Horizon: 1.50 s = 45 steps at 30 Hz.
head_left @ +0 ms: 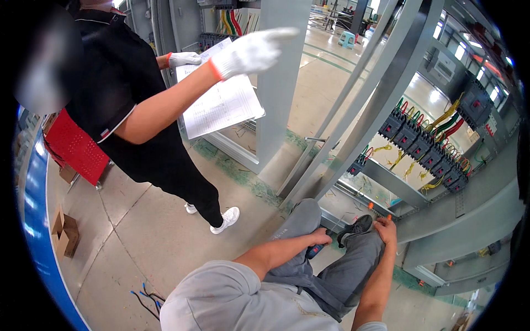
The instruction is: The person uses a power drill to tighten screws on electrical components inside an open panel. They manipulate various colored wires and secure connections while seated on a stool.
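Observation:
I sit with bent knees before an open grey cabinet frame [353, 116]. Between my legs, my left hand [321, 237] is closed round a dark blue and black handheld tool [314, 251], mostly hidden by the hand. My right hand [386, 230] lies at my right knee, its fingers curled together. A small orange piece [389, 217] shows at those fingertips; whether they grip it is unclear. Another orange piece [370, 206] is just left of it, by the cabinet's lower rail. My dark shoe [361, 225] rests at the cabinet base.
A row of black circuit breakers [419, 146] with coloured wires fills the cabinet at right. At left stands a co-worker [143, 99] in black, white-gloved hand [248, 52] outstretched over paper sheets [221, 107]. A cardboard box [65, 234] and black cables [148, 300] lie on the floor.

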Available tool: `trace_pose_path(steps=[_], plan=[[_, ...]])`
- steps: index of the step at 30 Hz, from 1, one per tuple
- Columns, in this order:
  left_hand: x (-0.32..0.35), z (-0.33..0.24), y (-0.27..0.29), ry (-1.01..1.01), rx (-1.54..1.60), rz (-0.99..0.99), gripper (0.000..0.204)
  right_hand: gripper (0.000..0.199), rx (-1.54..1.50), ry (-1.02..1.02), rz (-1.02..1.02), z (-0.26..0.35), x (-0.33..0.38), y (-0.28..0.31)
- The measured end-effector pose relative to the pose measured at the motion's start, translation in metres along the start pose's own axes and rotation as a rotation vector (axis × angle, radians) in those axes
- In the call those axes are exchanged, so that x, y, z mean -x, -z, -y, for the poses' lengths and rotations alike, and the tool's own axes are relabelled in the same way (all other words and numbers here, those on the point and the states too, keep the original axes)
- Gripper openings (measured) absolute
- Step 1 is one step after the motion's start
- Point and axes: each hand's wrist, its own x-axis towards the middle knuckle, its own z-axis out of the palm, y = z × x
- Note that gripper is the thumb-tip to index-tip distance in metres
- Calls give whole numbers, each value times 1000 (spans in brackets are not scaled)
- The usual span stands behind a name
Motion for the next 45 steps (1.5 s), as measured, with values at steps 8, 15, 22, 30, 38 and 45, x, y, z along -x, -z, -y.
trace_pose_path(steps=[8,15,22,30,38,45], plan=[[-5,10,-6,-23,40,57,25,52,104,-65,-5,-6,2,-6],[-38,36,-2,29,-56,57,29,55,123,-70,1,10,7,3],[-37,41,-9,-1,45,97,26,51,124,-43,-46,-2,15,1],[-5,-7,3,96,604,238,12,46,39,9,-166,3,31,-4],[14,-135,30,-39,918,238,17,84,-223,374,192,57,67,-15],[36,-246,-10,-82,881,148,37,73,-352,311,-228,63,62,-38]])
